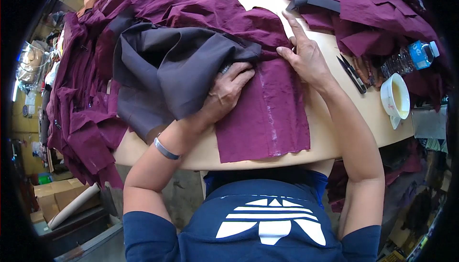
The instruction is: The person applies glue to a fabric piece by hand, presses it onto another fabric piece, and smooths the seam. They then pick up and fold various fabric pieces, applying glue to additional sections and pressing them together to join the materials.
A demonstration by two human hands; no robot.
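Observation:
A maroon fabric panel lies flat at the table's front edge, with a whitish streaked line running down it. Bunched dark grey fabric overlaps its left side. My left hand is closed, its bent fingers pressed together over the maroon panel beside the grey cloth. A small greyish thing shows under its fingers, too hidden to name. At the panel's upper right edge is my right hand, open, index finger stretched forward and thumb touching the maroon cloth. More maroon fabric lies crumpled beyond both hands.
Maroon pieces hang over the table's left side; another maroon pile with dark strips lies at the far right. Near my right arm are a black pointed tool, a plastic bottle and a white cup holding yellowish liquid.

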